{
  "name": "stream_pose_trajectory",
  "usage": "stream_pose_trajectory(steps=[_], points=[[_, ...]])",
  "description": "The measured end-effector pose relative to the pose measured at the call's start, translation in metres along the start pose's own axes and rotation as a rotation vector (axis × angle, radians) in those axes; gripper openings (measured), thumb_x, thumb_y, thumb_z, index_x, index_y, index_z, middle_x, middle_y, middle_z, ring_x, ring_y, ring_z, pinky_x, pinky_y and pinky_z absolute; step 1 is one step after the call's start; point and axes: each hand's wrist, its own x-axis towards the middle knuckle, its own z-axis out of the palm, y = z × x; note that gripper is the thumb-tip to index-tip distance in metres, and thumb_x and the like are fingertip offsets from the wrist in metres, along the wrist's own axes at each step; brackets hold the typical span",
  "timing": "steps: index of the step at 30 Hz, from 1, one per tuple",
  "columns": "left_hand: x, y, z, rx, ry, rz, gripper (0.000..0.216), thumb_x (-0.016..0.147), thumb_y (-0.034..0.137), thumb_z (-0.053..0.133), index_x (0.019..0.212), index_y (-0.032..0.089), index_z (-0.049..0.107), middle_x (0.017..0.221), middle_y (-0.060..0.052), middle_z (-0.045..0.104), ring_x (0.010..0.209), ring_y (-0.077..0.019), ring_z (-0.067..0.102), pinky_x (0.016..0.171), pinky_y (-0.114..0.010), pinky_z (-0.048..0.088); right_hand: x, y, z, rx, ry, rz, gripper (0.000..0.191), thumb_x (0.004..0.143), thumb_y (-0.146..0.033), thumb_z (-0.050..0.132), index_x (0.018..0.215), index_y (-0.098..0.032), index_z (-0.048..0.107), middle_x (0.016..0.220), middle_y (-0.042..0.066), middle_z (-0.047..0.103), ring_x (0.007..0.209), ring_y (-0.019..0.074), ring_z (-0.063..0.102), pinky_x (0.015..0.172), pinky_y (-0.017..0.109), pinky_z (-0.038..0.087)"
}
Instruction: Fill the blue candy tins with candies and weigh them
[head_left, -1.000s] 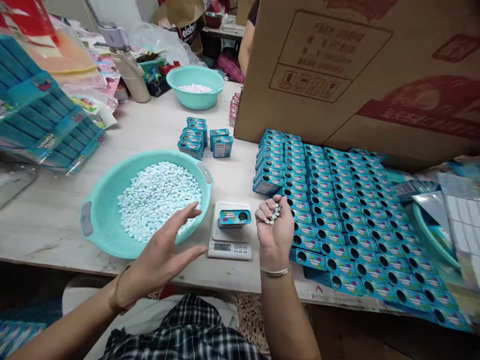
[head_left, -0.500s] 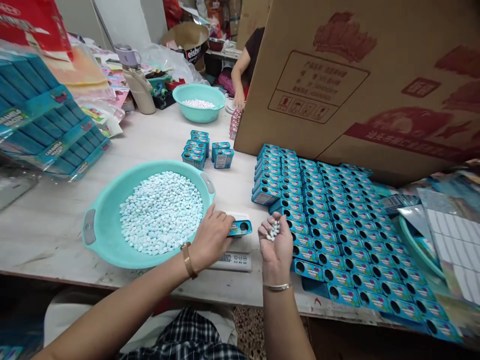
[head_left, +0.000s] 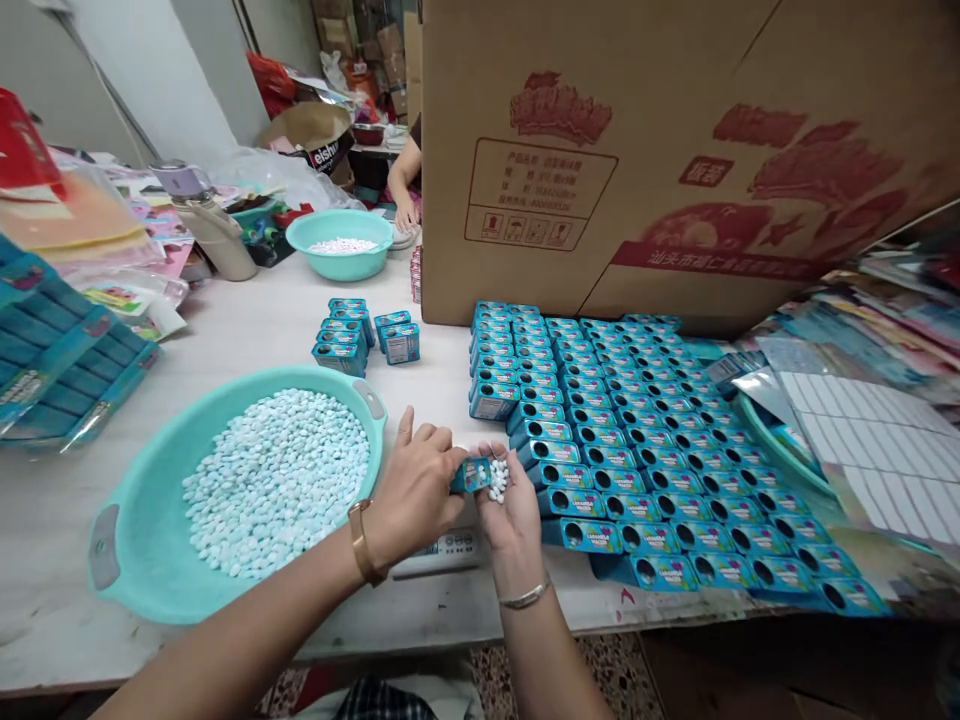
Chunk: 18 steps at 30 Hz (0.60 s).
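My left hand point(head_left: 416, 490) grips a small blue candy box point(head_left: 472, 476), tilted toward my right palm. Cupped palm up, my right hand point(head_left: 517, 520) holds a little heap of pale candies point(head_left: 499, 484) against the box's open end. Below the hands is a white digital scale point(head_left: 457, 552), partly hidden by my left hand. On the left stands a turquoise basin point(head_left: 142, 530) holding many pale blue and white candies point(head_left: 277, 480). Rows of blue candy boxes point(head_left: 645, 480) with dark round openings on top stand close to my right hand.
A large cardboard carton point(head_left: 555, 200) stands behind the rows. Several more blue boxes point(head_left: 345, 340) sit beyond the basin. Farther back are a second turquoise basin point(head_left: 341, 262), a beige flask point(head_left: 217, 235) and another person's hand point(head_left: 407, 215). Wrapped blue packs point(head_left: 60, 345) lean at left.
The view has turned right. My left hand has brought the box off the scale and tipped it to my right palm, where the candies now meet its opening.
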Motion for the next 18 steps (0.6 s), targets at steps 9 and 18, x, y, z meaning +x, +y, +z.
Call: stream_pose_trajectory(steps=[9, 18], points=[[-0.013, -0.017, 0.021, -0.178, 0.1, -0.16, 0.023, 0.078, 0.027, 0.066, 0.101, 0.022, 0.064, 0.097, -0.004, 0.068, 0.101, -0.0251, 0.06, 0.116, -0.06, 0.013, -0.003, -0.017, 0.0, 0.082, 0.069, 0.031, 0.023, 0.097, -0.023, 0.045, 0.081, -0.018, 0.06, 0.068, -0.002, 0.063, 0.063, 0.008, 0.063, 0.063, 0.021, 0.057], [-0.038, -0.03, 0.013, -0.127, 0.053, -0.19, 0.07, 0.075, 0.039, 0.073, 0.133, 0.014, 0.043, 0.13, -0.016, 0.057, 0.131, -0.0333, 0.045, 0.115, -0.059, 0.02, -0.012, -0.032, -0.011, 0.009, -0.12, 0.051, 0.019, 0.098, -0.026, 0.046, 0.087, -0.017, 0.058, 0.06, -0.007, 0.044, 0.04, 0.0024, 0.035, 0.034, 0.012, 0.03]])
